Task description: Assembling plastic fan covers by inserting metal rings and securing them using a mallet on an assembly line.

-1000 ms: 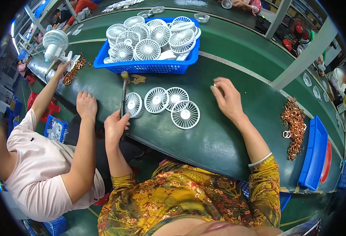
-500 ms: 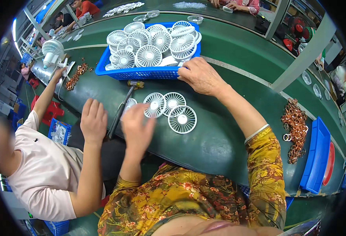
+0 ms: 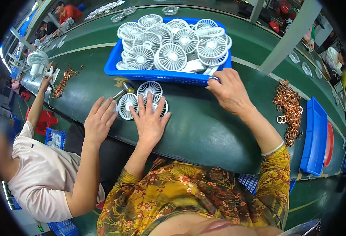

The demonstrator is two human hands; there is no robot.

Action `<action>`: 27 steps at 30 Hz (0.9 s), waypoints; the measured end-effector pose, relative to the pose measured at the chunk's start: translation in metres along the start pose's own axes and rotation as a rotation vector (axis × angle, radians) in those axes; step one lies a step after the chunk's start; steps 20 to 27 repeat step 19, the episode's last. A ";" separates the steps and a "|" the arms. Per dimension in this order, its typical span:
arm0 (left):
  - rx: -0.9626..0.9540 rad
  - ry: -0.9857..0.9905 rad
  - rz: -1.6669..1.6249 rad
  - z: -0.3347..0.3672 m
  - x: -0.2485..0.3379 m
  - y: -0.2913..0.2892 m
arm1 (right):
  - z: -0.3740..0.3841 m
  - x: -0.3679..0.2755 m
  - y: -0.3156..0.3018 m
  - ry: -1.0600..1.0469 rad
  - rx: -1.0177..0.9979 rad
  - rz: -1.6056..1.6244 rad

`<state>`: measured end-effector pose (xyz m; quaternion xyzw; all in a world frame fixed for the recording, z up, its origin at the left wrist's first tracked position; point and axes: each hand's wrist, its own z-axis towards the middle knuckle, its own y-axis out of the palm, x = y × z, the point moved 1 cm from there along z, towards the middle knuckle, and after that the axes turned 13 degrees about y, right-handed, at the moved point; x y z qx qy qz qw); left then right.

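Observation:
My left hand lies with its fingers spread over a small group of round white fan grilles on the green table, partly covering one of them. At the near right corner of a blue plastic basket, my right hand is closed on the rim. Inside that basket, white fan grilles are heaped above its edge. A hammer rests beside the loose grilles, its handle partly hidden by a co-worker's hand.
To the right are a pile of copper-coloured rings, a blue tray and a red basin. A co-worker in a pale shirt sits close on my left. Farther left are more copper-coloured rings and a white fan.
The basket has shifted right and nearer with my right hand on its rim. My left hand has come down on the loose grilles, which now lie farther left, by the hammer.

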<state>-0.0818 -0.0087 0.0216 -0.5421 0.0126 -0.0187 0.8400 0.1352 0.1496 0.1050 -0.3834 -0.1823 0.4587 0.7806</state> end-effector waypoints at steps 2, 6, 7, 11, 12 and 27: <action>-0.011 -0.054 0.035 -0.001 -0.007 0.001 | -0.012 0.008 -0.011 0.050 -0.007 -0.022; 0.033 -0.124 0.088 -0.004 -0.030 0.012 | -0.029 0.016 -0.025 0.111 0.006 -0.085; 0.073 -0.130 0.109 0.000 -0.034 0.012 | -0.030 0.018 -0.026 0.152 -0.002 -0.093; 0.556 -0.016 -0.310 0.029 -0.024 -0.024 | -0.030 0.007 -0.040 0.276 0.007 -0.003; 0.610 0.058 -0.397 0.046 -0.017 -0.044 | -0.028 -0.003 -0.047 0.289 -0.008 -0.014; 0.119 0.207 -0.117 0.198 -0.011 -0.046 | -0.050 -0.058 -0.085 0.581 0.041 0.129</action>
